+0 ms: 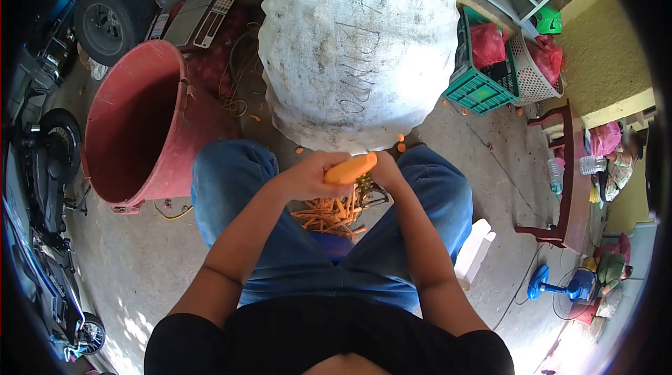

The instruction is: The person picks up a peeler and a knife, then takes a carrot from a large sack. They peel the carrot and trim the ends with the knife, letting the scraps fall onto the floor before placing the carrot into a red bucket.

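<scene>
My left hand (311,177) is closed around a peeled orange carrot (352,168), whose blunt end points to the right. My right hand (386,170) is beside that end with its fingers curled in; what it grips is hidden, and I cannot tell its kind. Just below the fingers shows a dark, yellowish-green patterned piece (367,186). Under both hands, between my knees, lies a heap of carrot strips (327,215) over a blue-purple container (332,245).
A large white woven sack (357,46) stands right in front of me. To the left is a big red tub (185,123); at the right are a green crate (483,91), a wooden bench (575,179) and a blue fan (539,282). Small carrot pieces dot the floor.
</scene>
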`<state>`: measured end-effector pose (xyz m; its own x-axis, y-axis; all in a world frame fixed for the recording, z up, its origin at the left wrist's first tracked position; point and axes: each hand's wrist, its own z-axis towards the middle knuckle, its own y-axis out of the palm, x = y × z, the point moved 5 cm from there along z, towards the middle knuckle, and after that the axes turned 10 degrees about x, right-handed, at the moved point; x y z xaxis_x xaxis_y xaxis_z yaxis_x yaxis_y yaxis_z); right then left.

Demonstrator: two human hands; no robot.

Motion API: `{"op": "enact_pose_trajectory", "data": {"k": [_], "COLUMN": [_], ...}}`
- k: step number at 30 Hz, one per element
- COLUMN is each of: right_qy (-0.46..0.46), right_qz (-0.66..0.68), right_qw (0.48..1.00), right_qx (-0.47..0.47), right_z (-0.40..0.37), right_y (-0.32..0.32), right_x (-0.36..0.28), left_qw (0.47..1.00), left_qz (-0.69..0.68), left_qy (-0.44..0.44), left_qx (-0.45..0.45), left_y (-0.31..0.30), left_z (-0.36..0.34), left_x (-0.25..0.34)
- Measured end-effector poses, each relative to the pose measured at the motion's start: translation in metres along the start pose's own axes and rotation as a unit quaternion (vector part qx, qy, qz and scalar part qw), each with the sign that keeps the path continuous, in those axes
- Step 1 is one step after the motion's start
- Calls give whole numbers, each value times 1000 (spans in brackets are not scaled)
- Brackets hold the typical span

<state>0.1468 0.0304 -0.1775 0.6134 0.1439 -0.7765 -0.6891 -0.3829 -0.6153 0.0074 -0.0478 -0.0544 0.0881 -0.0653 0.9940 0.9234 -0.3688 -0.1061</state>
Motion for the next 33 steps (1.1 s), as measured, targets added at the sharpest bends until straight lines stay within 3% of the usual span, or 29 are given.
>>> {"op": "enact_pose_trajectory", "data": {"k": [1,2,3,4,5,6,7,9,13,16,22,23,25,27,29,33], "right_qy": [2,18,34,33,10,-13,-13,119,153,124,5,5,-32,-48,-70,-81], "right_qz": [-1,82,165,164,306,441,442,536,575,451,311,312,150,106,29,-48], "right_qw": [1000,995,981,981,949,896,896,831,803,882,942,941,977,981,986,986], "right_qx": [0,-47,-94,-94,-72,-47,-46,-85,-33,54,130,129,148,153,147,135], "right_z": [-3,-9,-15,-21,-27,-29,-27,-19,-8,-3,3,1,-4,-13,-20,-24], "right_y": [6,17,27,33,35,33,33,38,20,1,-6,-7,-11,-17,-19,-18], "right_x": [5,-9,-25,-42,-64,-76,-76,-63,-47,-41,-34,-37,-47,-68,-80,-83], "left_qw": [994,977,976,982,973,973,973,974,965,975,969,969,976,975,949,940], "left_qz": [-91,-180,-181,-112,-42,-41,-46,-51,26,-87,-95,-94,146,146,229,208], "left_qy": [-21,-42,-41,59,157,156,136,115,104,-29,-186,-187,-104,-83,-141,-146], "left_qx": [54,110,111,140,166,166,179,190,239,201,132,132,126,147,167,227], "left_y": [-1,-2,0,-4,-6,-5,-6,-9,-36,-43,-52,-49,-40,-30,-29,-36], "left_z": [3,6,9,13,13,12,12,12,3,1,-3,-2,4,9,12,15], "left_x": [-3,-8,-14,-11,-5,-5,-7,-9,-12,-17,-35,-38,-42,-50,-55,-56]}}
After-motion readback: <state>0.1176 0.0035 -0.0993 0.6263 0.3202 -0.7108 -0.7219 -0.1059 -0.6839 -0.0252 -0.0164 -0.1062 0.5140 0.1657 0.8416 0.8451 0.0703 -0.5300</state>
